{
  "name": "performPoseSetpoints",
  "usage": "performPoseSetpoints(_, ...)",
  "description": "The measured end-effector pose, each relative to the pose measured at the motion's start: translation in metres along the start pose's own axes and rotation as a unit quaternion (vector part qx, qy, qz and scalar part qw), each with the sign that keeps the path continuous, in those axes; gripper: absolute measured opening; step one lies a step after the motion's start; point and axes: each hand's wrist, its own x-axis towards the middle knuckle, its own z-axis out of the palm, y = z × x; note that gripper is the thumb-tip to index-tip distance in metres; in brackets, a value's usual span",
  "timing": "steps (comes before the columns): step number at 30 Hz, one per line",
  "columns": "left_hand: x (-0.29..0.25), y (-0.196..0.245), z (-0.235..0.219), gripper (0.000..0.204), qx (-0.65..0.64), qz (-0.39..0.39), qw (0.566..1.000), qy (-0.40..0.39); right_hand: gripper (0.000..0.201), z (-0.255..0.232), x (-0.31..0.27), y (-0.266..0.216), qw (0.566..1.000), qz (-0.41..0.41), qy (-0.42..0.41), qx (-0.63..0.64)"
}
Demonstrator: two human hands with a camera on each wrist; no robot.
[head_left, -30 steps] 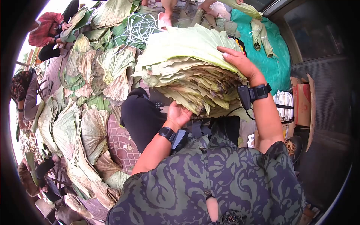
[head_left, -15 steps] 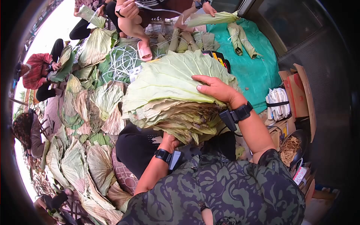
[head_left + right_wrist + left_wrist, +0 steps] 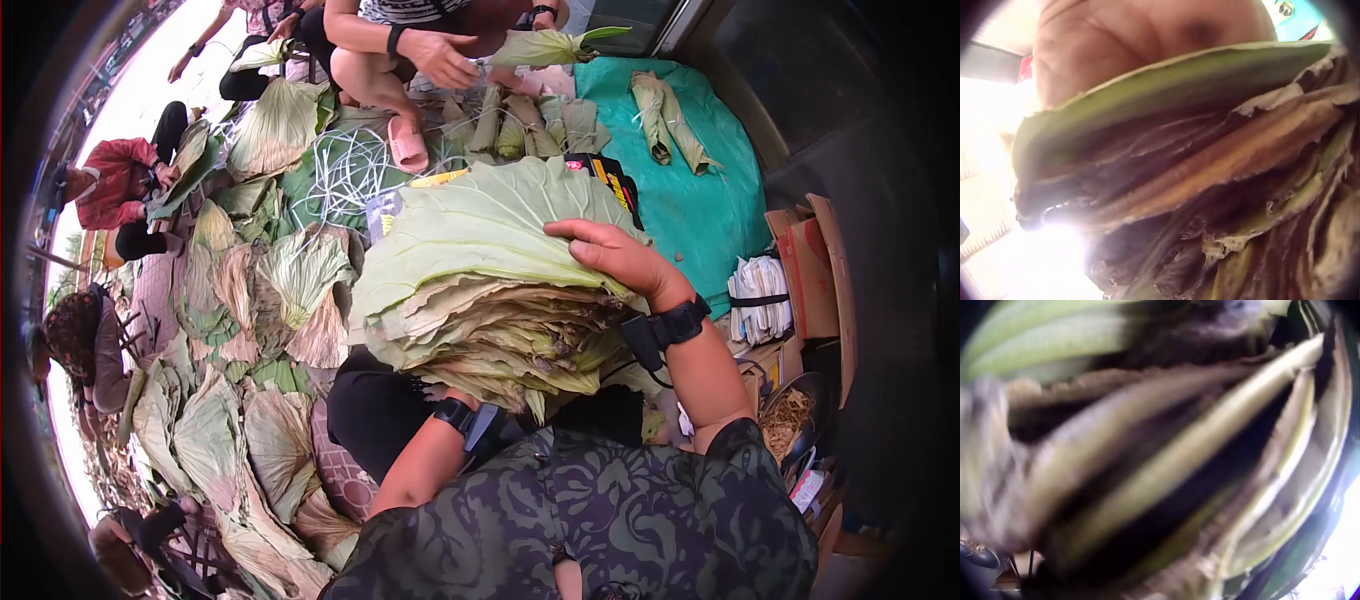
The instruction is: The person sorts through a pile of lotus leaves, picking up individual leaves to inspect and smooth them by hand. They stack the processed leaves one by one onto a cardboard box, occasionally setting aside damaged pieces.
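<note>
A thick stack of large folded lotus leaves, pale green on top and brown and dry at the front edges, lies over the person's lap. My right hand rests on top of the stack at its right side, fingers laid over the uppermost leaf. In the right wrist view the palm is against the top leaf. The left forearm reaches to the stack's underside, and the left hand is hidden beneath it. Layered leaf edges fill the left wrist view, blurred, with no fingers showing.
Spread leaves cover the floor at left. White string lies tangled ahead. Rolled, tied leaf bundles sit on a green sheet. Another person's hand is opposite. Cardboard and a bowl stand right.
The left hand, palm up at the stack's lower edge before, has slid underneath out of sight. The right hand stays on top. The head view has shifted, showing more of the person opposite.
</note>
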Motion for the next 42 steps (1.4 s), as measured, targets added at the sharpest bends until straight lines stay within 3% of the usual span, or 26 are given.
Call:
performPoseSetpoints(4,-0.016,0.013,-0.008,0.039,-0.013,0.037,0.999,0.012,0.05,0.027,-0.01,-0.002,0.994,-0.019,0.026,-0.1)
performPoseSetpoints(11,-0.055,0.021,-0.025,0.04,-0.035,0.104,0.994,0.026,0.05,0.022,-0.008,-0.049,0.991,-0.025,0.04,-0.128)
performPoseSetpoints(15,-0.089,0.026,-0.031,0.04,-0.044,0.151,0.987,0.038,0.046,0.021,0.013,-0.087,0.99,-0.081,0.024,-0.114)
performPoseSetpoints(20,-0.108,0.04,-0.031,0.041,-0.044,0.173,0.982,0.055,0.045,0.044,0.067,-0.149,0.978,-0.151,-0.016,-0.142)
performPoseSetpoints(23,-0.117,0.05,-0.03,0.041,-0.041,0.172,0.981,0.075,0.044,0.064,0.112,-0.18,0.961,-0.188,-0.098,-0.176)
performPoseSetpoints(28,-0.121,0.086,-0.024,0.042,-0.02,0.158,0.981,0.113,0.05,0.127,0.189,-0.218,0.901,-0.312,-0.128,-0.274)
performPoseSetpoints(30,-0.125,0.102,-0.022,0.043,-0.013,0.161,0.978,0.128,0.048,0.161,0.222,-0.216,0.907,-0.334,-0.129,-0.222)
performPoseSetpoints(36,-0.131,0.138,-0.024,0.044,-0.011,0.167,0.971,0.173,0.056,0.237,0.275,-0.209,0.916,-0.285,-0.204,-0.197)
performPoseSetpoints(42,-0.136,0.148,-0.043,0.045,-0.04,0.182,0.961,0.205,0.057,0.264,0.301,-0.188,0.912,-0.234,-0.281,-0.186)
